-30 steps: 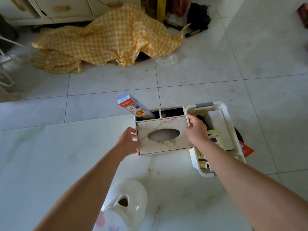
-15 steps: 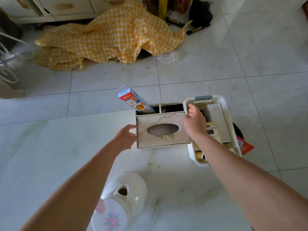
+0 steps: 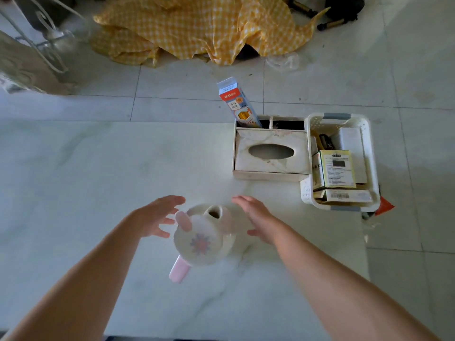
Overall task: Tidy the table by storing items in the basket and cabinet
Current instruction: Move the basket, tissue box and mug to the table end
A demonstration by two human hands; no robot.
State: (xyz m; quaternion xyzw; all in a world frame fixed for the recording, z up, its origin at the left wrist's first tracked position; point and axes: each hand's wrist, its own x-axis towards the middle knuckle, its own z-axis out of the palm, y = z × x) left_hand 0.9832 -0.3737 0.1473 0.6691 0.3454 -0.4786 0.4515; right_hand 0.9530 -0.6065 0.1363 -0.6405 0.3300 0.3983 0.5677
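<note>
A white ceramic teapot [image 3: 211, 232] with a flower on its lid and a pink handle stands on the marble table [image 3: 86, 180] near me. My left hand [image 3: 157, 217] is open just left of it, my right hand [image 3: 256, 220] open just right of it; neither grips it. Farther back sits a marble-patterned tissue box organiser [image 3: 270, 153] with a pencil box [image 3: 237, 104] leaning out of its rear slot. Beside it on the right, a white perforated basket [image 3: 362, 124] holds several small boxes, among them a yellow-green carton [image 3: 337, 168].
The basket sits at the table's right edge, with a red item [image 3: 384, 205] on the floor behind it. A yellow checked cloth [image 3: 197, 28] lies crumpled on the tiled floor beyond the table. Metal chair parts [image 3: 44, 40] stand at the far left.
Both hands have let go of the tissue box organiser and drawn back toward me, now flanking the teapot. The organiser stays next to the basket.
</note>
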